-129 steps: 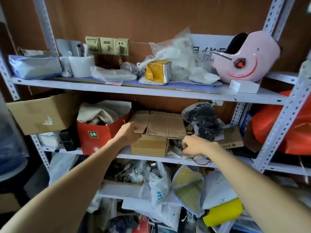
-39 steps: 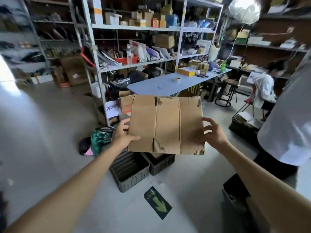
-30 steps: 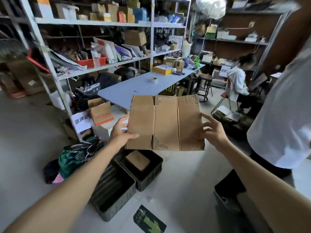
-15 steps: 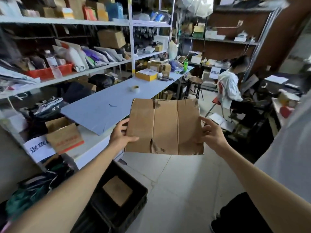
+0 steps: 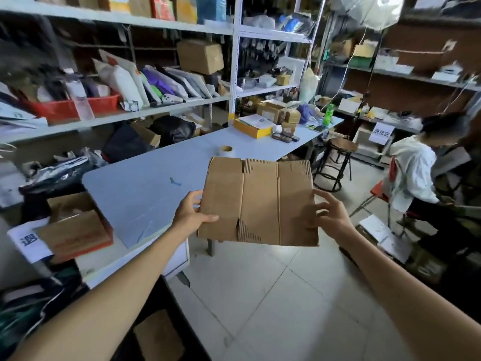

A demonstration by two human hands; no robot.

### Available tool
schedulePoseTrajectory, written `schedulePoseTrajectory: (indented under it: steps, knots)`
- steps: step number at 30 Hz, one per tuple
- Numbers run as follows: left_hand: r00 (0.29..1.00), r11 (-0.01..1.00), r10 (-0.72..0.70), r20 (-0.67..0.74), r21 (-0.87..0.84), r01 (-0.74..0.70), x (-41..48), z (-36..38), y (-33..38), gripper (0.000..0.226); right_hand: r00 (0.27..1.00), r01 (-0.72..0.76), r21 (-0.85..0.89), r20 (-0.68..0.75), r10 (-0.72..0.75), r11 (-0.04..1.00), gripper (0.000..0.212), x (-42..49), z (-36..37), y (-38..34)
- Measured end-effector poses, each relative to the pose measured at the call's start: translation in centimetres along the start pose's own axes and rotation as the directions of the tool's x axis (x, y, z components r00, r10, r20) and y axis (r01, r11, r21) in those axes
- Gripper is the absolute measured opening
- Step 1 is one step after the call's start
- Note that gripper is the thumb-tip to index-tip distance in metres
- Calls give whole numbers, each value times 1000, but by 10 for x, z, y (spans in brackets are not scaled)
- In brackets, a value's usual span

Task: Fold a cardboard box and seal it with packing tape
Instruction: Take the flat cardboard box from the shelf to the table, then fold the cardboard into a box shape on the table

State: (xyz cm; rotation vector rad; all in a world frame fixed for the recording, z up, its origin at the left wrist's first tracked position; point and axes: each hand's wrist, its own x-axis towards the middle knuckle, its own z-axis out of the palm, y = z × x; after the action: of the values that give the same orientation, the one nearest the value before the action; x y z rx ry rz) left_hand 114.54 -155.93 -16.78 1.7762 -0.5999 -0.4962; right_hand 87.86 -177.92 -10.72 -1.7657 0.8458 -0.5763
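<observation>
A flattened brown cardboard box (image 5: 260, 201) hangs in the air in front of me, held level between both hands. My left hand (image 5: 191, 213) grips its left edge, thumb on top. My right hand (image 5: 331, 216) holds the right edge with fingers spread against the card. A roll of packing tape (image 5: 226, 150) lies on the light blue table (image 5: 145, 188) just beyond the box's far edge.
Metal shelves (image 5: 130, 115) packed with parcels line the left behind the table. An open carton (image 5: 75, 227) sits at the table's near left end. A yellow box (image 5: 252, 127) and small cartons crowd the far end. A stool (image 5: 338, 157) and a seated person (image 5: 419, 175) are on the right. Black crates (image 5: 161, 332) stand on the floor below.
I took the flat box off a shelf, turned around and walked toward the blue table. The table and tape roll are nearer now. Both hands keep the same hold.
</observation>
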Motion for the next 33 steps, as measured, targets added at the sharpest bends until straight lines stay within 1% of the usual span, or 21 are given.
schedulePoseTrajectory:
  steps: [3, 7, 12, 19, 21, 24, 26, 28, 30, 33]
  knots:
    - [998, 999, -39, -44, 2, 40, 61, 0, -3, 86, 999, -13, -22, 51, 14, 1000, 81, 76, 13, -12]
    - [991, 998, -65, -115, -26, 62, 137, 0, 2, 84, 991, 18, -40, 130, -13, 999, 78, 178, 25, -30]
    - [975, 993, -120, -184, -15, 119, 218, 5, 1, 81, 976, 8, -40, 218, 1, 999, 68, 290, 41, -29]
    - [930, 986, -158, -332, -1, 167, 327, 16, 0, 83, 928, 17, -25, 371, -6, 1000, 69, 461, 86, -22]
    - [909, 981, -185, -373, -14, 194, 351, 16, 1, 86, 916, 55, -41, 400, -34, 998, 72, 507, 100, -24]
    - [867, 976, -198, -457, -8, 219, 384, 21, 0, 88, 871, 102, -65, 487, -58, 993, 84, 575, 120, -30]
    - [838, 969, -217, -500, -7, 247, 401, 19, -4, 86, 840, 141, -104, 539, -64, 985, 87, 611, 137, -33]
    - [812, 963, -233, -535, -10, 270, 418, 15, -8, 84, 804, 132, -148, 595, -18, 980, 85, 641, 156, -36]
    - [788, 958, -253, -561, -28, 287, 436, 10, -15, 83, 771, 173, -222, 637, 8, 960, 79, 670, 180, -40]
    - [753, 949, -270, -600, -32, 314, 462, -3, -30, 82, 747, 193, -257, 664, 28, 947, 68, 700, 218, -46]
